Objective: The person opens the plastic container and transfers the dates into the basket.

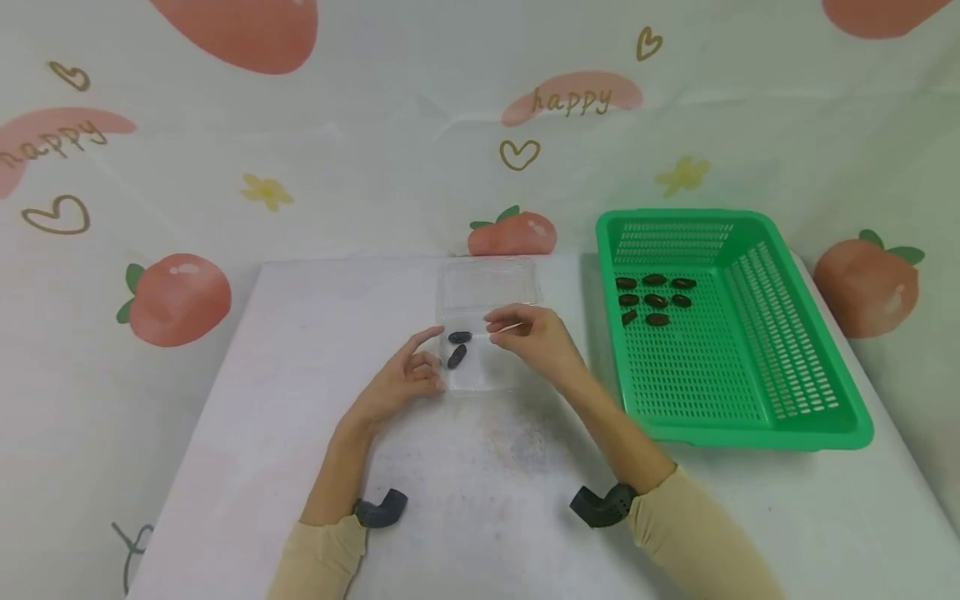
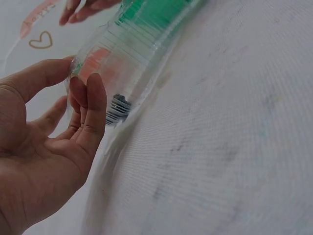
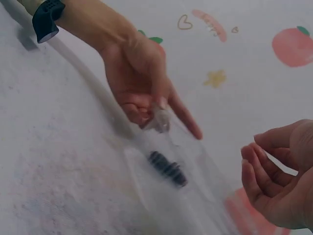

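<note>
A clear plastic box (image 1: 491, 379) stands on the table with its hinged lid (image 1: 487, 285) laid back. Inside, near its left wall, are two dark, oblong dates (image 1: 460, 337), seen blurred through the ribbed plastic in the left wrist view. My left hand (image 1: 405, 379) rests against the box's left side, forefinger stretched toward the far corner and thumb at the near one. Over the right part of the box hovers my right hand (image 1: 536, 342), fingers loosely bent toward the thumb. Nothing shows between its fingertips (image 3: 247, 152).
A green perforated basket (image 1: 813, 425) stands to the right on the table (image 1: 300, 333). Several brown dates (image 1: 656, 301) lie in rows at its far left. Behind the table hangs a white cloth (image 1: 390, 167) printed with fruit.
</note>
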Tool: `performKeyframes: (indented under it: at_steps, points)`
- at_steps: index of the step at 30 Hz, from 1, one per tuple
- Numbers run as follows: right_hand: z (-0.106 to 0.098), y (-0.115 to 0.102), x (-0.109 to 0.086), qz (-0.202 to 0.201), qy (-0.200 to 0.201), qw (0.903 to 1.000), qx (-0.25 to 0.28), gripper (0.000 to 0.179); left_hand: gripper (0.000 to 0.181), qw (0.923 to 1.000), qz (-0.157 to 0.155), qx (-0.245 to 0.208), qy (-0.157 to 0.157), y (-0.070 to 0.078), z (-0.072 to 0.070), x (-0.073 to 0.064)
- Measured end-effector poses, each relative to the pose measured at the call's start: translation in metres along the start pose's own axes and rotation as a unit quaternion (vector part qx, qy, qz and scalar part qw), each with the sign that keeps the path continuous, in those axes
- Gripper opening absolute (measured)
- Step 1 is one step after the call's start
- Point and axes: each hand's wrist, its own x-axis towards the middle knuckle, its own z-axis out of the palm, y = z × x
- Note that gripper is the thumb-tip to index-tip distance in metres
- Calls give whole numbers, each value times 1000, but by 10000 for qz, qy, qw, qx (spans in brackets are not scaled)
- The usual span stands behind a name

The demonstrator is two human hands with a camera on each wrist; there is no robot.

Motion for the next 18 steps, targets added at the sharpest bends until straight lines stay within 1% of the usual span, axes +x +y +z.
performKeyframes:
  at_steps: [6, 13, 18]
  points:
    - [16, 22, 20, -132, -119, 9998, -56, 25, 85, 10000, 10, 14, 16, 0, 1, -1]
    - [31, 38, 38, -69, -457, 9976, -520, 26, 85, 10000, 67, -71, -9, 0, 2, -1]
    - [36, 43, 44, 44, -577, 9950, -816, 27, 86, 9999, 66, -134, -25, 1, 2, -2]
